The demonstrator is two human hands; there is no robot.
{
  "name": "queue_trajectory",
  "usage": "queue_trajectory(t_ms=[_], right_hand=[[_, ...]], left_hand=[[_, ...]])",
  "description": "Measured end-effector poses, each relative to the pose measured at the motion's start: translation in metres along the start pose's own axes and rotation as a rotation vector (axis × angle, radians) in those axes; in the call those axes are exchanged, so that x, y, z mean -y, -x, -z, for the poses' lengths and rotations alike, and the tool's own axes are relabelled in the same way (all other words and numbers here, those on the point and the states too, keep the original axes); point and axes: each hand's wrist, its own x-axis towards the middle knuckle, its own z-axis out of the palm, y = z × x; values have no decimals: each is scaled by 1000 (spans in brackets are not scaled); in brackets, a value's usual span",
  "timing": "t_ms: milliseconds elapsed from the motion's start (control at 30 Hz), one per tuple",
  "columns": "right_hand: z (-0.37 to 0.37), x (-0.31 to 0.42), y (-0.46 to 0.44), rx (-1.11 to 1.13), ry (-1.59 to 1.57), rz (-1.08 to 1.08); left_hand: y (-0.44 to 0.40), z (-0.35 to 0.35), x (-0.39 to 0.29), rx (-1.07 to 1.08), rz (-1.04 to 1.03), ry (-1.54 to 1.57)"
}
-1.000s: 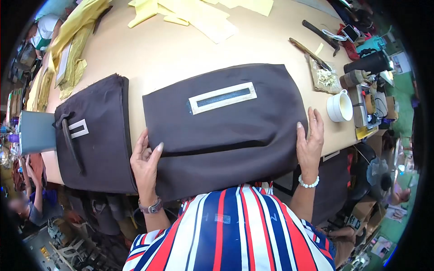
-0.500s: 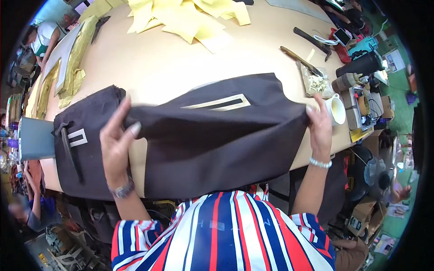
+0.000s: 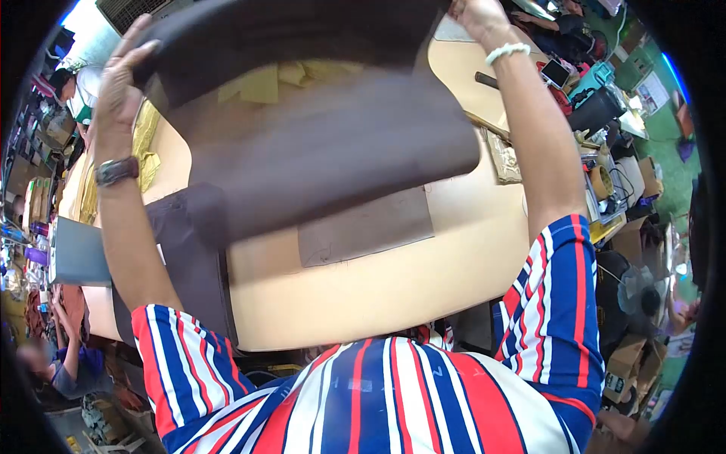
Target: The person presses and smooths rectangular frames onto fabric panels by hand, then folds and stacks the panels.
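Observation:
A large dark brown fabric panel [image 3: 340,159] is lifted off the table, its lower part blurred by motion. At its upper left corner my left hand [image 3: 121,87] grips the edge, with the fingers partly apart from the thumb. My right hand [image 3: 480,19] is closed on the upper right corner, near the top of the view. Under the raised panel, a smaller dark fabric piece [image 3: 367,227] lies flat on the table. To the left is a stack of dark fabric [image 3: 185,257], partly behind my left arm.
Yellow pieces [image 3: 261,85] lie at the back of the table [image 3: 363,303], partly covered by the panel. A hammer handle [image 3: 486,79], a dark bottle [image 3: 594,112] and a phone [image 3: 556,73] are at the right. A grey box [image 3: 79,253] stands left. Another person [image 3: 83,91] is beyond.
Both hands have moved up and away from my body, raising the brown panel off the table. The smaller dark piece beneath it has come into view.

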Motion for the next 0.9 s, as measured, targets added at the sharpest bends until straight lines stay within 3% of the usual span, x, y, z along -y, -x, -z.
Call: queue_trajectory(t_ms=[67, 133, 233, 267, 300, 333, 367, 400, 433, 467, 533, 600, 667, 767, 900], right_hand=[[-49, 63, 19, -130, -43, 5], [-58, 85, 34, -190, -104, 38], [-43, 90, 71, -70, 138, 87], [-52, 89, 96, -113, 295, 101], [-46, 85, 112, -170, 624, 147], [-41, 76, 137, -113, 588, 124], [-37, 67, 162, -58, 553, 98], [-43, 68, 193, -154, 503, -55], [-28, 52, 245, -151, 846, -53], [-33, 49, 277, -197, 614, -208], [-37, 43, 333, -224, 728, -208], [-45, 46, 384, -291, 686, -338], [-40, 47, 426, -314, 789, -431], [-55, 64, 436, -439, 639, -601], [-59, 49, 394, -378, 874, -558]], left_hand=[[24, -6, -37, 63, 13, 126], [45, -1, -46, 117, 6, 61], [103, -19, -49, 117, -68, -164], [127, -31, -46, 66, -89, -268], [147, -30, -37, 94, 0, -160], [169, -39, -37, 37, 63, -286], [191, -46, -33, -50, 180, -193], [212, -42, -19, -68, 222, -149], [249, -46, -14, 2, 427, -201], [268, -52, -11, 13, 500, -180], [302, -61, -7, 96, 587, -109], [340, -59, 7, 169, 733, 16], [362, -65, 1, 217, 785, 23], [368, -70, 0, 279, 810, 20], [335, -78, 27, 189, 715, -163]])
